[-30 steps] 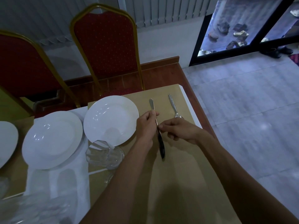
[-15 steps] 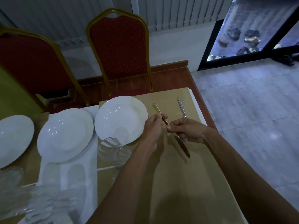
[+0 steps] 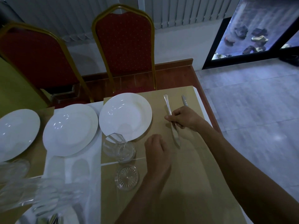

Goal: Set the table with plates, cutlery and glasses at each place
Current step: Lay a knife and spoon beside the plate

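Knife [image 3: 176, 136] placing: my right hand [image 3: 184, 118] pinches it right of the plate [image 3: 125, 116], left hand [image 3: 157, 148] loose, empty; next, probably straighten, release.

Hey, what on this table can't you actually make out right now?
Head view only.
1. Second utensil: right hand, gripping the knife, hides its near end; fork or spoon unclear.
2. Glassware, lower left: blurred, count unclear.
3. Leftmost plate: cut by the left edge.
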`<action>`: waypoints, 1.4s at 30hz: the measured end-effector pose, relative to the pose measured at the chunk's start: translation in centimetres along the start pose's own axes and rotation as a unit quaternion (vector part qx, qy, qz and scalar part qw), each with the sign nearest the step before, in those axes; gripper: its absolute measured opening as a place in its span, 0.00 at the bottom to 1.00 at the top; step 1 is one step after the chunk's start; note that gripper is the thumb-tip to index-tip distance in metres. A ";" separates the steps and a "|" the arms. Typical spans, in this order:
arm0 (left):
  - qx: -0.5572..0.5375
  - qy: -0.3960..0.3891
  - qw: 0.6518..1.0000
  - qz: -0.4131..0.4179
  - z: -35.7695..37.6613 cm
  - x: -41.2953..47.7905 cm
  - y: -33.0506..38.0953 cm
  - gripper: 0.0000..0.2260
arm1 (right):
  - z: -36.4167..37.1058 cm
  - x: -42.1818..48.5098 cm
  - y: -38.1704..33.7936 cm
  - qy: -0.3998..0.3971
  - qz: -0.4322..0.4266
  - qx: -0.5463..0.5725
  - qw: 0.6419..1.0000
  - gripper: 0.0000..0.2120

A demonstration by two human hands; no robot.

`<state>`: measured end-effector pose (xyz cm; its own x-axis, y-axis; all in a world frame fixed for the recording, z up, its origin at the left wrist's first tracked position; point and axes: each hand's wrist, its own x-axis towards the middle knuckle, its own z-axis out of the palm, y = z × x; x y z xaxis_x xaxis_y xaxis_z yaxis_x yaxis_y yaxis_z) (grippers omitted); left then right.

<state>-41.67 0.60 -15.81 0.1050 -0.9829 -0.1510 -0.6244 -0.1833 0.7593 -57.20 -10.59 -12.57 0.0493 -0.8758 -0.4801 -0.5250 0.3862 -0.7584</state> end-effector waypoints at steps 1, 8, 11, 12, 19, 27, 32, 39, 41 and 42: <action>0.043 0.005 0.999 0.011 0.9 -0.9 -1.4 0.16 | 0.5 0.7 -0.3 0.021 -0.006 -0.039 0.999 0.21; 0.235 0.002 0.965 0.119 2.2 -3.0 -7.1 0.24 | 3.9 4.9 -0.5 0.054 -0.007 -0.145 0.988 0.15; 0.259 0.008 0.958 0.121 2.1 -3.1 -7.5 0.24 | 4.7 5.3 -0.2 0.047 0.000 -0.149 0.988 0.14; 0.257 0.010 0.959 0.120 2.1 -3.0 -7.5 0.24 | 4.8 5.4 -0.1 0.049 -0.004 -0.161 0.986 0.14; 0.256 0.014 0.959 0.117 2.1 -2.9 -7.4 0.25 | 4.9 5.5 0.3 0.052 -0.016 -0.149 0.987 0.15; 0.259 0.022 0.958 0.119 2.2 -3.0 -7.5 0.25 | 5.3 5.4 0.1 0.075 -0.009 -0.155 0.985 0.18; 0.260 0.024 0.958 0.120 2.3 -3.1 -7.6 0.25 | 5.8 5.3 0.3 0.097 -0.020 -0.172 0.980 0.17; 0.259 0.035 0.958 0.117 2.4 -3.0 -7.6 0.25 | 6.1 5.1 0.6 0.113 -0.028 -0.163 0.980 0.16; 0.262 0.037 0.957 0.117 2.4 -3.1 -7.6 0.25 | 6.2 4.9 0.7 0.124 -0.028 -0.168 0.978 0.15; 0.263 0.038 0.957 0.118 2.3 -3.1 -7.6 0.25 | 6.2 4.9 0.7 0.127 -0.026 -0.170 0.977 0.15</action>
<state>-39.10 5.07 -22.57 -0.0429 -0.9980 0.0473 -0.9391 0.0565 0.3390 -52.05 -12.80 -18.17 -0.1064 -0.9523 -0.2859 -0.7814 0.2579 -0.5683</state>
